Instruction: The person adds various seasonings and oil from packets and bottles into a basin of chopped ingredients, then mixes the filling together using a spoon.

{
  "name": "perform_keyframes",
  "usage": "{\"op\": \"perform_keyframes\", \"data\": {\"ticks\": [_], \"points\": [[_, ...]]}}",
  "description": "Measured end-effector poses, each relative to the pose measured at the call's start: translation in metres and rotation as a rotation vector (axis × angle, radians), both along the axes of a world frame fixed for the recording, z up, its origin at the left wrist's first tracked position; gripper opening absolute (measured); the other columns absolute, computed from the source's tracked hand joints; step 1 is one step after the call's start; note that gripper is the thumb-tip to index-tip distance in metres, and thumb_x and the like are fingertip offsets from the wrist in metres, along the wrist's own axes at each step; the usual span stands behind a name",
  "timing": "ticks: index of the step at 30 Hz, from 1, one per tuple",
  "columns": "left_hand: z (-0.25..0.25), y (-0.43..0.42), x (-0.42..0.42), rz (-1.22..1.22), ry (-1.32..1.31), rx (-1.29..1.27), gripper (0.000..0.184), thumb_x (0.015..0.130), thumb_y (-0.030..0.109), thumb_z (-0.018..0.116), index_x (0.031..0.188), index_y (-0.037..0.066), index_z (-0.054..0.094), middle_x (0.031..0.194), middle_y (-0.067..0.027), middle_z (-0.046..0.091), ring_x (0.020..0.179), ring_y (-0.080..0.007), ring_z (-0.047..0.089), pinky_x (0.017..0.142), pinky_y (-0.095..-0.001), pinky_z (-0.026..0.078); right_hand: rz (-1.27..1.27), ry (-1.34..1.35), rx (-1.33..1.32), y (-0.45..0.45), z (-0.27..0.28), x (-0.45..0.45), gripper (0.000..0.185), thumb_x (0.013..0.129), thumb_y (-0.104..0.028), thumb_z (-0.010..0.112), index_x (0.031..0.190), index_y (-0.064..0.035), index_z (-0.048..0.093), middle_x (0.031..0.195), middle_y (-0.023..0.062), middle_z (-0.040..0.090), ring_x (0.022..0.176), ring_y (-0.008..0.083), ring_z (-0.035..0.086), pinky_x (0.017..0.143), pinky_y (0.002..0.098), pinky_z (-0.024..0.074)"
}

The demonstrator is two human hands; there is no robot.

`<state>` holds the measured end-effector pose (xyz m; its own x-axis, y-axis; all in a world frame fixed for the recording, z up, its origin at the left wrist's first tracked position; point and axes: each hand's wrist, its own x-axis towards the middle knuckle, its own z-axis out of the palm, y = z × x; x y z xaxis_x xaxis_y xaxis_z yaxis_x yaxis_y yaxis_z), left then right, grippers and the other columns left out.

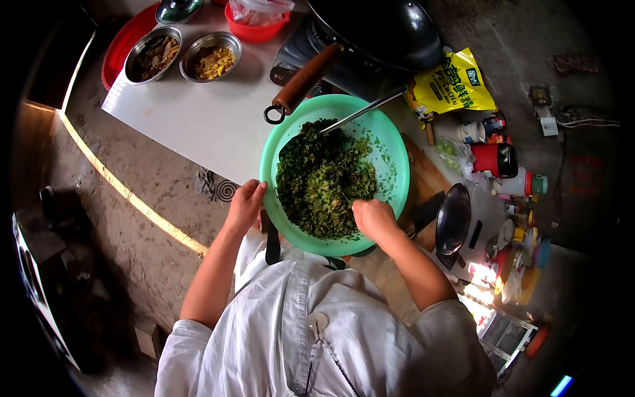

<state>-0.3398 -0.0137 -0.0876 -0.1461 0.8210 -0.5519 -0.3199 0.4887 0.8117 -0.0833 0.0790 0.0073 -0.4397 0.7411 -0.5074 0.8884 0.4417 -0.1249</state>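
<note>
A large mint-green basin (395, 152) stands in front of me, holding a finely chopped green mixture (324, 185). On its left side, my left hand (246, 204) pinches the rim. My right hand (374, 218) is closed over the lower right part of the basin, close to the mixture. Whatever it grips is mostly hidden; only a thin tip may show at the fingers. A long-handled metal utensil (364, 111) leans across the far rim, its working end sunk in the mixture.
Beyond the basin is a black wok (390, 33) with a wooden handle (307, 78) reaching over the rim. Two metal bowls (215, 56) of food stand back left. A yellow seasoning bag (453, 89), several jars and a dark pan (454, 218) lie right.
</note>
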Motion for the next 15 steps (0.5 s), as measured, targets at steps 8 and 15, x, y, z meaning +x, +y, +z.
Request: {"op": "perform_keyframes", "data": {"ticks": [8,15], "points": [[-0.001,0.001,-0.001,0.028,-0.094,-0.022,0.028,0.089,0.023,0.050,0.091,-0.005,0.052,0.077,-0.0050,0.055,0.069,-0.0116,0.055,0.066,-0.0267,0.049,-0.018,-0.164,0.258,0.070,-0.043,-0.023,0.015,0.073,-0.002,0.048,0.081,0.0002,0.060,0.072,0.0199,0.061,0.073,0.0345,0.061,0.064,0.0431,0.0477],[-0.006,0.001,-0.005,-0.023,-0.077,-0.039,0.030,0.090,0.026,0.049,0.092,-0.004,0.052,0.081,-0.0080,0.057,0.069,-0.0156,0.060,0.064,-0.0264,0.049,0.188,-0.131,-0.028,0.012,0.009,-0.010,0.014,0.074,-0.007,0.046,0.078,0.0001,0.058,0.067,0.0193,0.061,0.064,0.0364,0.060,0.062,0.0457,0.0480]]}}
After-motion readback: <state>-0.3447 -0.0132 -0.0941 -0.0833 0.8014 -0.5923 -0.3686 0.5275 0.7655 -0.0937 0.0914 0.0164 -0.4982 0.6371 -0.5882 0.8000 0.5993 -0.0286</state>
